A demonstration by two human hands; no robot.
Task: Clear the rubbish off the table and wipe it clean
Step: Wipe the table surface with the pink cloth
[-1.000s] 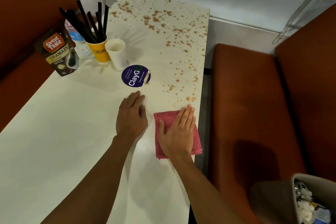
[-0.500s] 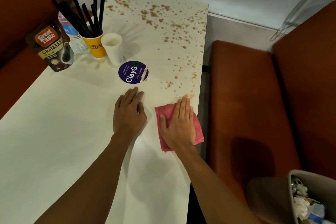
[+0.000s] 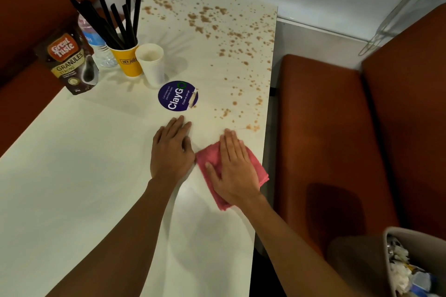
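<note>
Head view: the right hand (image 3: 235, 169) lies flat on a pink cloth (image 3: 208, 155) right of centre in the frame, near the right edge of the pale surface (image 3: 84, 176). Its grip is spread, with straight fingers pressing the cloth down and the thumb out to the left. The left hand (image 3: 172, 149) rests palm down on the bare surface just beside the cloth's left corner, its grip also flat and holding nothing. Brown stains (image 3: 217, 21) speckle the surface from just above the right fingertips to the far end at the top of the frame. A round purple sticker (image 3: 178, 96) sits above the left hand. In the upper left stand a white cup (image 3: 152, 64), a yellow cup (image 3: 128, 62) full of black straws (image 3: 108, 24), a water bottle (image 3: 99, 46) and a coffee pouch (image 3: 70, 62). A bin (image 3: 388, 263) holding rubbish (image 3: 400, 270) shows at the lower right, beside an orange seat (image 3: 325, 140).
</note>
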